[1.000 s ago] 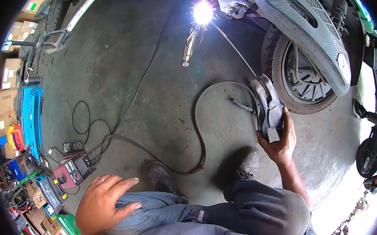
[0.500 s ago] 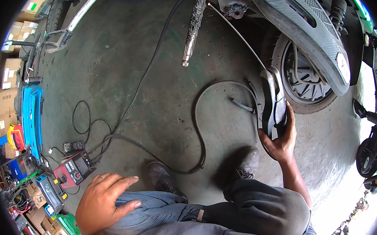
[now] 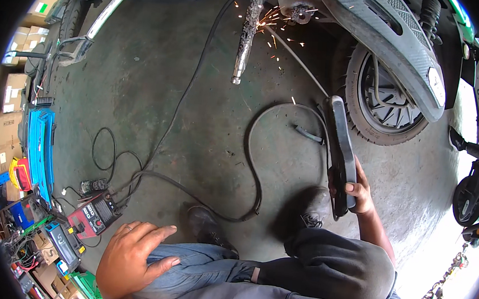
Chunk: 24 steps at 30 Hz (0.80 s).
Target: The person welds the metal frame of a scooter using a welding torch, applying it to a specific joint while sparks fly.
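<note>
My two hands are well apart: the left hand [image 3: 132,258] lies palm down at my left thigh, fingers loosely spread and thumb held away from them, though I cannot tell how firmly it touches the cloth, while the right hand [image 3: 360,194] is clamped around the lower end of an electrode holder [image 3: 345,148]. Between them fold my trousers [image 3: 331,261], soft faded blue denim, dusty grey over the right knee. Ahead of both hands my scuffed dark shoes [image 3: 314,205] stand on the smooth, grey-green floor [image 3: 161,77]. Just past my left hand, to its left, sits a boxy red and black welding machine [image 3: 95,217]. A thick, rubbery black cable [image 3: 249,144] curves in an S across the floor, on the left of my right hand. The holder itself is long, dark and smooth-sided, tilted away from me. Beyond the right hand stands a wheel [image 3: 387,99] with a ribbed rubber tyre and metal spokes. From the holder's far end a thin, straight grey rod [image 3: 299,56] runs forward and leftward to orange sparks [image 3: 267,25], scattered right beside a crusty, pitted metal bar [image 3: 248,36] with a smoother, shinier near end. Farther right hangs a textured grey plastic panel [image 3: 401,55].
</note>
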{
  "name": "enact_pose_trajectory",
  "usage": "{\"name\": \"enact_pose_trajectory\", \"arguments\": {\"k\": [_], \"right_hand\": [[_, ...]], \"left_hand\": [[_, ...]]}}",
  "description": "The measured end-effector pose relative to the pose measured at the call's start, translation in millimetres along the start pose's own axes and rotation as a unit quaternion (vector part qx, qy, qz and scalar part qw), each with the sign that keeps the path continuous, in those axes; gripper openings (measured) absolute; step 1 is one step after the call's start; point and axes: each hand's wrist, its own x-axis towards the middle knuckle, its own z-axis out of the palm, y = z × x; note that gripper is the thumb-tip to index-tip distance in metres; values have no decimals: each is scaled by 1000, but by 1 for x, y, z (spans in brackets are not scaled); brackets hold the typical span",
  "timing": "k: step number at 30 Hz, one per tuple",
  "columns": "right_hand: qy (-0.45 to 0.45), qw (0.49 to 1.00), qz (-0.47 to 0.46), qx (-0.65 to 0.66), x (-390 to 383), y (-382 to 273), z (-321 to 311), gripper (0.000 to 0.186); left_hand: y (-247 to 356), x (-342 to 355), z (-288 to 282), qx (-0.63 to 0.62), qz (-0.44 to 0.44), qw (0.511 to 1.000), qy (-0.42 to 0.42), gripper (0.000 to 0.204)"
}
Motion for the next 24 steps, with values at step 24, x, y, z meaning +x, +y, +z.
{"name": "enact_pose_trajectory", "arguments": {"k": [24], "right_hand": [[34,991,-9,-129,-5,-18,4,117]], "left_hand": [[5,5,0,-7,9,1000,-10,53]]}}
